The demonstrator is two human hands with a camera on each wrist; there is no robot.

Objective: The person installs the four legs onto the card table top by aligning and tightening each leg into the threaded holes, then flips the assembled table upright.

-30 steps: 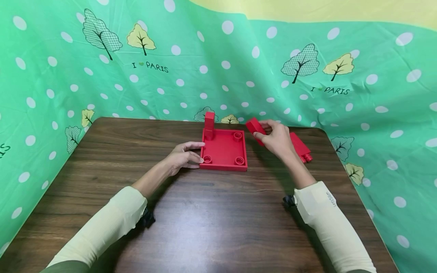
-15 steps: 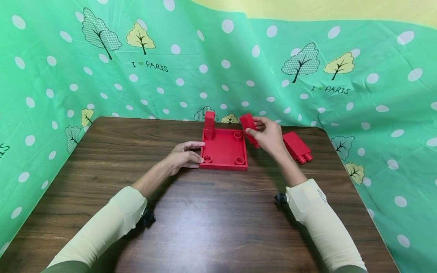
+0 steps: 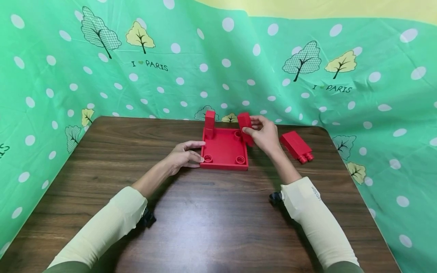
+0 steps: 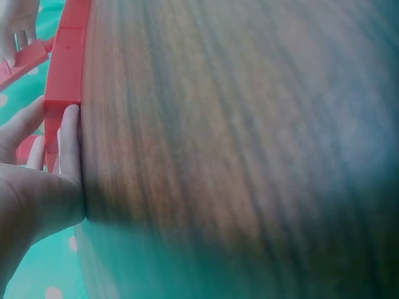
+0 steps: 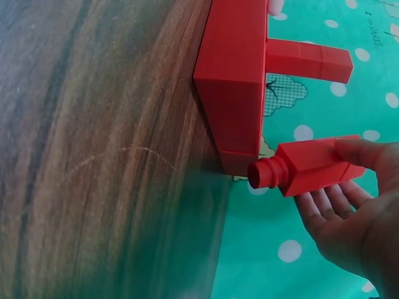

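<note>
A red square tabletop [image 3: 223,149] with a raised rim lies upside down, round threaded sockets in its corners. One red leg [image 3: 209,123] stands upright at its far left corner. My left hand [image 3: 182,157] touches the tabletop's left side with fairly straight fingers [image 4: 70,140], near the front left corner. My right hand [image 3: 266,137] pinches a second red table leg [image 5: 318,165] between thumb and fingers. Its threaded end [image 5: 265,173] points down, and the leg leans slightly beside the far right corner. In the head view, the held leg partly hides that corner's socket [image 3: 237,134].
Two more red legs [image 3: 296,146] lie side by side on the brown wooden table [image 3: 211,220], to the right of my right hand. A green dotted cloth [image 3: 218,57] hangs behind the table and at its sides.
My right hand has carried the red table leg leftward to the tabletop's far right corner and turned it closer to upright. My left hand has stayed at the tabletop's left side.
</note>
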